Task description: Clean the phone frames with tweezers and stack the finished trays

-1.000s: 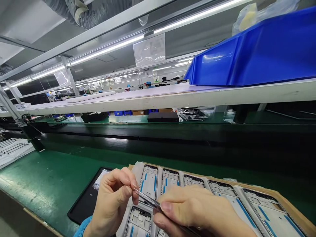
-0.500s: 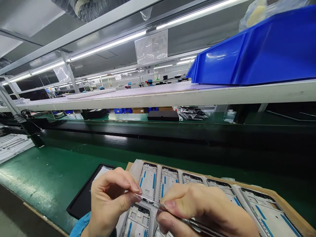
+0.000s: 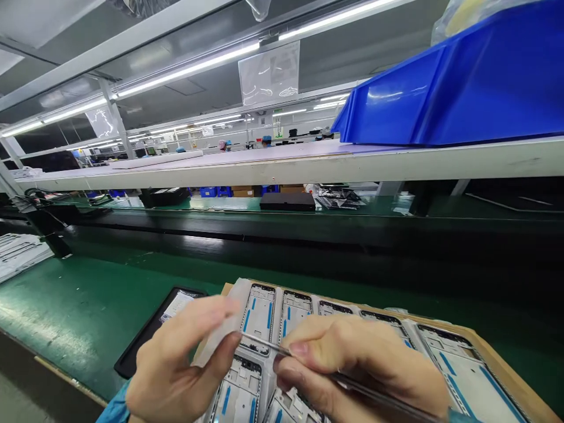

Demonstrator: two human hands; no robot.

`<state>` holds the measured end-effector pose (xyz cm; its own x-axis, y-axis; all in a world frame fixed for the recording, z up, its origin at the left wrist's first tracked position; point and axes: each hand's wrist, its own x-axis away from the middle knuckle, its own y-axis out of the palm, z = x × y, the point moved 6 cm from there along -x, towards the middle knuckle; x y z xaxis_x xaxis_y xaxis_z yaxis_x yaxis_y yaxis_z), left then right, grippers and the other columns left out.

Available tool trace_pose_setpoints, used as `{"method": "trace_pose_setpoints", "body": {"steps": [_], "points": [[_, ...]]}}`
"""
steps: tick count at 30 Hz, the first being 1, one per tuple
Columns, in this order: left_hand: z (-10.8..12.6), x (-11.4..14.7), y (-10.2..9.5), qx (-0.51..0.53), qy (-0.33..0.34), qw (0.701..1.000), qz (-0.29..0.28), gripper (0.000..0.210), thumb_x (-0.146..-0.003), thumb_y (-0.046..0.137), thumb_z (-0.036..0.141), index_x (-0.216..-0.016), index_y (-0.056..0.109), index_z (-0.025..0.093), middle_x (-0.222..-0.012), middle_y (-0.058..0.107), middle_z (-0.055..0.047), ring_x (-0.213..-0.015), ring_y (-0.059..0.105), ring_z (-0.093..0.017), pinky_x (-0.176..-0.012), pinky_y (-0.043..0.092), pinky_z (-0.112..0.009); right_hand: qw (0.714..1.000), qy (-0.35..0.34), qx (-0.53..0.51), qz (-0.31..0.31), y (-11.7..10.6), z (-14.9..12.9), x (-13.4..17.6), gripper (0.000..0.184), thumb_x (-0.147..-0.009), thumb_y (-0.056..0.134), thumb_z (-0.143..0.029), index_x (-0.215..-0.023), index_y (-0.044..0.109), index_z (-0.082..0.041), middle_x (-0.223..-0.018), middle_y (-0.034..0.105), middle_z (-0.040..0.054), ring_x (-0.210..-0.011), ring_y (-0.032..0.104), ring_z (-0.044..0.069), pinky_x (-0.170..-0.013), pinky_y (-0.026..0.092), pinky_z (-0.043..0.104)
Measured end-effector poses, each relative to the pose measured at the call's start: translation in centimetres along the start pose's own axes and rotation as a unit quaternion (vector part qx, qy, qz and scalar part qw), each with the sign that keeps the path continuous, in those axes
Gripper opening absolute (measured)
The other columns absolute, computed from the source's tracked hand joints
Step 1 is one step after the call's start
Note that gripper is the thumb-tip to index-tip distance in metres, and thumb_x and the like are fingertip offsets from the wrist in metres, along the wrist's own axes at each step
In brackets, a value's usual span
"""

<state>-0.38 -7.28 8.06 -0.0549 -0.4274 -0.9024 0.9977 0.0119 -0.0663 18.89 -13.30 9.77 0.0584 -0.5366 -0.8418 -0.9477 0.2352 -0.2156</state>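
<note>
Right hand (image 3: 352, 361): grip pinched on metal tweezers (image 3: 265, 343) at six o'clock, tips toward ten. Left hand (image 3: 183, 361): grip slack, thumb and forefinger parted beside tips, contact unclear. Phone frames (image 3: 259, 322) with blue strips (image 3: 269, 315), five to six o'clock, over green table (image 3: 88, 305); blue bin (image 3: 467, 88) on shelf (image 3: 286, 168), two o'clock

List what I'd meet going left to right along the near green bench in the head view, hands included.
Stack of flat white pieces, flat black rectangular tray, bare left hand, tip of a slim silvery metal tool, bare right hand, rightmost pale phone frame with blue strips.
</note>
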Motion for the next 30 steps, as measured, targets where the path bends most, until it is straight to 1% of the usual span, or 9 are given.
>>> {"method": "trace_pose_setpoints", "body": {"steps": [2,4,6,8,10,14,23,28,30], "points": [[-2.0,0.3,0.2,-0.019,-0.069,0.997,-0.02,0.041,-0.082,0.074,0.009,-0.116,0.074,0.031,-0.106,0.079,-0.003,-0.093,0.074,-0.023,-0.081,0.061,-0.031,0.999,0.005,-0.021,0.049,-1.1,0.0,-0.2,0.025,-0.079,0.074,0.001,-0.083,0.064,-0.021,-0.073,0.074,-0.0009,-0.063,0.072,0.014,-0.058,0.06,0.02],[-4.7,2.0,2.0,-0.052,-0.144,0.981,-0.117,0.021,-0.09,0.066,0.019,-0.108,0.072,0.027,-0.1,0.076,-0.005,-0.086,0.073,-0.021,-0.075,0.059,-0.029,0.994,-0.001,-0.054,0.097,-2.3,-0.3,-0.4,0.027,-0.077,0.073,0.005,-0.083,0.066,-0.02,-0.071,0.074,-0.0003,-0.06,0.072,0.015,-0.058,0.063,0.024],[-7.1,5.8,5.5,-0.107,-0.204,0.921,-0.315,0.014,-0.094,0.059,0.026,-0.102,0.071,0.023,-0.097,0.075,-0.008,-0.086,0.072,-0.023,-0.077,0.058,-0.031,0.986,-0.009,-0.072,0.148,-3.6,-0.7,-0.4,0.028,-0.076,0.073,0.007,-0.082,0.068,-0.02,-0.071,0.074,0.0003,-0.059,0.071,0.016,-0.055,0.063,0.025],[-8.5,10.8,8.5,-0.15,-0.228,0.824,-0.497,0.023,-0.091,0.063,0.032,-0.11,0.068,0.02,-0.113,0.072,-0.015,-0.105,0.069,-0.032,-0.09,0.056,-0.042,0.98,-0.016,-0.068,0.189,-4.5,-0.9,-0.1,0.022,-0.079,0.076,0.001,-0.083,0.07,-0.021,-0.072,0.074,0.0005,-0.059,0.072,0.016,-0.05,0.063,0.025],[-8.9,14.2,10.1,-0.167,-0.236,0.78,-0.555,0.043,-0.081,0.074,0.035,-0.12,0.065,0.018,-0.127,0.066,-0.02,-0.119,0.063,-0.04,-0.099,0.051,-0.051,0.974,-0.019,-0.056,0.218,-5.0,-1.1,0.1,0.014,-0.084,0.077,-0.01,-0.085,0.07,-0.022,-0.073,0.073,0.0008,-0.059,0.072,0.017,-0.046,0.063,0.026],[-8.7,16.0,11.0,-0.165,-0.235,0.778,-0.559,0.071,-0.069,0.085,0.039,-0.132,0.058,0.018,-0.134,0.061,-0.021,-0.128,0.054,-0.043,-0.108,0.041,-0.056,0.97,-0.026,-0.032,0.24,-4.8,-1.2,0.4,0.016,-0.082,0.08,-0.011,-0.081,0.068,-0.021,-0.072,0.073,-0.0003,-0.056,0.071,0.015,-0.045,0.061,0.024],[-9.6,16.0,11.0,-0.175,-0.257,0.767,-0.561,0.071,-0.071,0.08,0.025,-0.138,0.056,0.018,-0.121,0.068,-0.017,-0.116,0.063,-0.038,-0.102,0.045,-0.049,0.975,-0.026,-0.029,0.219,-5.2,-1.1,-0.2,0.021,-0.08,0.08,-0.005,-0.078,0.065,-0.021,-0.074,0.074,-0.0007,-0.06,0.073,0.016,-0.054,0.065,0.025],[-8.1,16.4,10.2,-0.13,-0.303,0.729,-0.6,0.096,-0.067,0.08,0.024,-0.154,0.039,0.017,-0.144,0.056,-0.022,-0.133,0.052,-0.04,-0.111,0.04,-0.048,0.97,-0.032,0.003,0.242,-5.4,-1.2,-0.1,0.019,-0.081,0.08,-0.009,-0.078,0.065,-0.021,-0.073,0.073,0.0001,-0.063,0.074,0.017,-0.054,0.065,0.026],[-7.6,16.3,9.8,-0.077,-0.315,0.739,-0.591,0.096,-0.068,0.078,0.021,-0.154,0.039,0.018,-0.148,0.052,-0.021,-0.137,0.047,-0.039,-0.117,0.033,-0.051,0.975,-0.011,0.023,0.222,-5.3,-1.1,-0.1,0.019,-0.082,0.081,-0.01,-0.079,0.066,-0.022,-0.074,0.073,0.0005,-0.065,0.074,0.018,-0.054,0.064,0.028]]}}
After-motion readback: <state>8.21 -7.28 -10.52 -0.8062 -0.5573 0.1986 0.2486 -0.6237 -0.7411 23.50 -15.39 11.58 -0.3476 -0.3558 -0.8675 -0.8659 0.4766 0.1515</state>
